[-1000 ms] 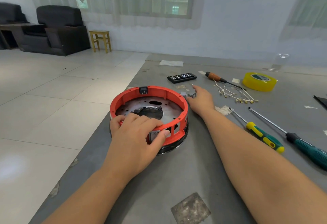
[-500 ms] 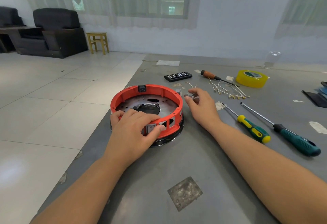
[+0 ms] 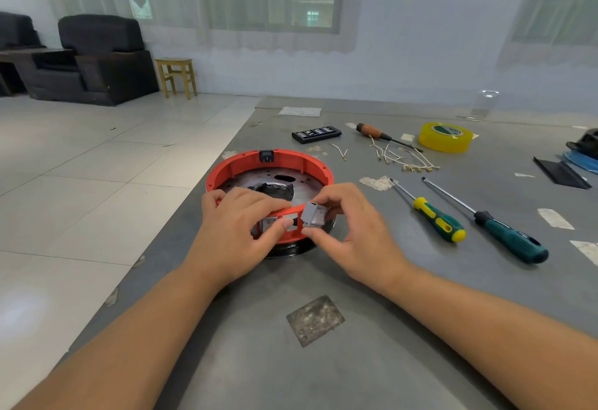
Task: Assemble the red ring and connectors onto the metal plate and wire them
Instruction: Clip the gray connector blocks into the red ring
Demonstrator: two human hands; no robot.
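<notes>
The red ring [image 3: 246, 163] sits on the round metal plate [image 3: 304, 189] near the table's left edge. A black socket [image 3: 266, 155] is fitted in the ring's far wall. My left hand [image 3: 239, 234] grips the ring's near rim, thumb pressing a grey switch [image 3: 268, 222] set in the near wall. My right hand [image 3: 352, 231] pinches a second grey connector [image 3: 312, 214] against the ring's near wall, just right of an empty square opening. Short white wires [image 3: 401, 158] with brass terminals lie beyond the ring to the right.
To the right lie a yellow-green screwdriver [image 3: 437, 220] and a teal screwdriver [image 3: 511, 241]. Farther back are a brown-handled screwdriver [image 3: 372, 132], a yellow tape roll [image 3: 446, 137] and a black bit case [image 3: 316, 134]. The table's left edge drops to a tiled floor.
My right hand picked up the grey connector from the table behind the ring and brought it to the ring's near wall. My left hand stayed on the rim.
</notes>
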